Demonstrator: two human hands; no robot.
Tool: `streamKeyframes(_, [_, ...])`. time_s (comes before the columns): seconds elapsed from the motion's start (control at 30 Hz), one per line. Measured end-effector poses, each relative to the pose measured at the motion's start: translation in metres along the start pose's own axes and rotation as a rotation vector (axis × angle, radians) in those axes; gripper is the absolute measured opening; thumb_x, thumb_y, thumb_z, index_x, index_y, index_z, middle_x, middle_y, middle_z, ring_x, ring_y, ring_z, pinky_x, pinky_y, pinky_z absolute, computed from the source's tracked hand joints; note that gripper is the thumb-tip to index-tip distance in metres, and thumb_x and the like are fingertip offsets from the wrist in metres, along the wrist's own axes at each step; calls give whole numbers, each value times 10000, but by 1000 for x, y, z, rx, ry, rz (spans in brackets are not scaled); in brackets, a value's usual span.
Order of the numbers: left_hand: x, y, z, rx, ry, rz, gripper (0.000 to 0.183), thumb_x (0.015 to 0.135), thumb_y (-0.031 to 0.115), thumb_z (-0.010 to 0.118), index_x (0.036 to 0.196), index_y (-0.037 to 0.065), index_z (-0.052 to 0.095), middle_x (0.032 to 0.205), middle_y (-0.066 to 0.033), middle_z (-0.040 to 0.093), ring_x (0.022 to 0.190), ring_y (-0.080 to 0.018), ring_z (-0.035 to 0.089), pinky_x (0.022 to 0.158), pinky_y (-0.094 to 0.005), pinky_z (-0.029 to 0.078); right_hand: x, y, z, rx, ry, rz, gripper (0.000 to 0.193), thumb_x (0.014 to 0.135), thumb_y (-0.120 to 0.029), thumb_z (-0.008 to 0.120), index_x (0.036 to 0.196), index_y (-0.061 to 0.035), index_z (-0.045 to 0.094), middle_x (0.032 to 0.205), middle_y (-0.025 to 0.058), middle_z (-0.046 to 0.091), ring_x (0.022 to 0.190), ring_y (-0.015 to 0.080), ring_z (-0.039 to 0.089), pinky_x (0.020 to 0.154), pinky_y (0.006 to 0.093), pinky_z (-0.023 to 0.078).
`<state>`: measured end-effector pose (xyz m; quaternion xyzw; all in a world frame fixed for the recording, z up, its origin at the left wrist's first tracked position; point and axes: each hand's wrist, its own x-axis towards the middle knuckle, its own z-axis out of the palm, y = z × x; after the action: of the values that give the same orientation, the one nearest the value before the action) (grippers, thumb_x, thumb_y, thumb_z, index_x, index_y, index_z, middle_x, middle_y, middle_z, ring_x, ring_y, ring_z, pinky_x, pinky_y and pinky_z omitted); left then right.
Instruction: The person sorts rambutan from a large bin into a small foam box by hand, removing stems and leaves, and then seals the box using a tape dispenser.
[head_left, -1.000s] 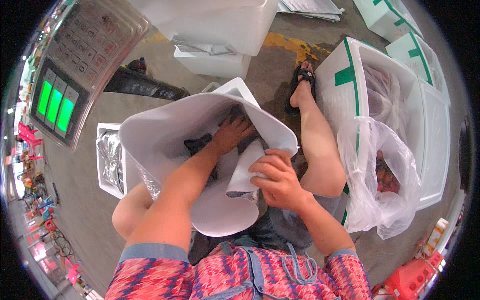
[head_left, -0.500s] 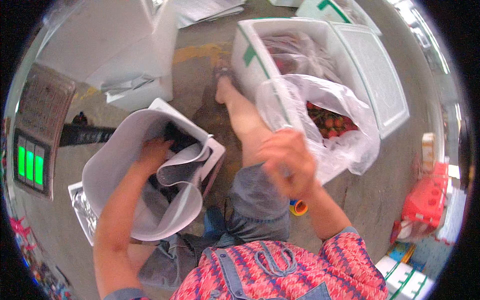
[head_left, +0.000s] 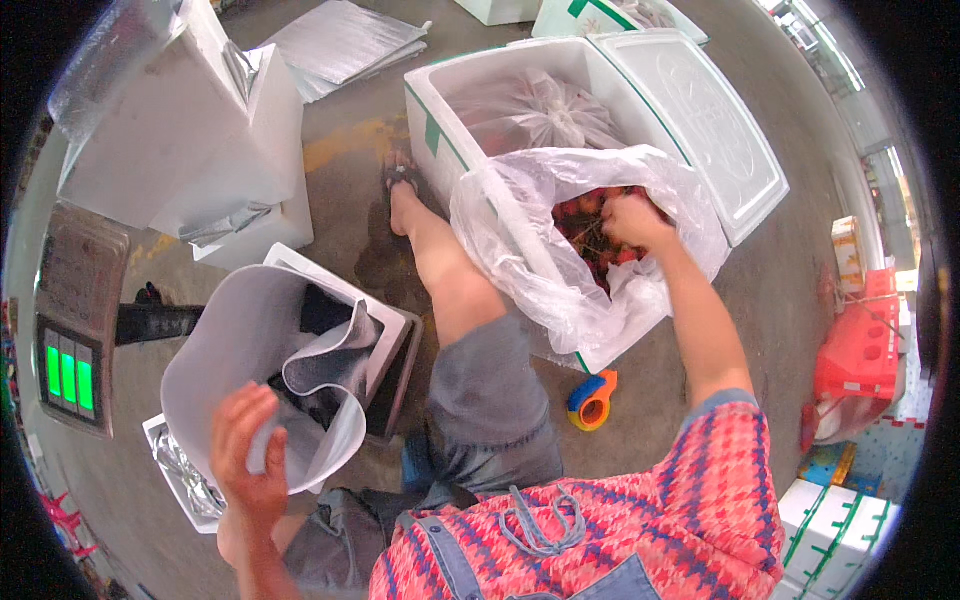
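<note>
My right hand (head_left: 637, 222) reaches into a clear plastic bag (head_left: 625, 330) of small round red fruit (head_left: 580, 236) with thin brown stems. Its fingers curl down among the fruit, and their tips are hidden. The bag's mouth is spread over the edge of a white foam box (head_left: 436, 85). My left hand (head_left: 246, 450) is raised with its fingers apart and holds nothing. Just beyond it, a smaller foam box (head_left: 392, 345) is lined with a curved white sheet (head_left: 215, 350), grey inside; its bottom is mostly hidden.
A second, tied bag (head_left: 555, 115) lies in the large box, with its lid (head_left: 705, 130) alongside. A tape roll (head_left: 593, 402) rests on the floor near my knee. At left are stacked foam boxes (head_left: 170, 130) and a scale with a green display (head_left: 70, 372). A red basket (head_left: 857, 345) stands at right.
My left hand has come out of the lined box and opened. My right hand has moved forward and down into the bag of fruit. The view has shifted a little.
</note>
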<state>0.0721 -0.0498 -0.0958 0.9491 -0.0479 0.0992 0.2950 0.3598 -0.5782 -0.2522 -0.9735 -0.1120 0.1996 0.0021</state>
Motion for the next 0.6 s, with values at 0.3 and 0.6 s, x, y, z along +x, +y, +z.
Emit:
streamKeyframes(0.3, [-43, 19, 27, -84, 13, -169, 264, 784, -16, 673, 1042, 38, 666, 1101, -129, 656, 1053, -332, 615, 935, -450, 468, 20, 9, 124, -553, 146, -17, 571, 813, -213, 601, 1356, -84, 483, 1397, 139, 474, 1310, 312, 421, 1087, 503, 286])
streamKeyframes(0.6, [-52, 19, 33, -83, 19, -147, 240, 804, -48, 643, 1029, 31, 675, 1107, -134, 669, 1053, -305, 619, 945, -405, 466, 36, 5, 103, -566, -110, 42, 581, 790, -165, 634, 1355, -156, 497, 1253, 130, 606, 1220, 287, 517, 1021, 428, 354])
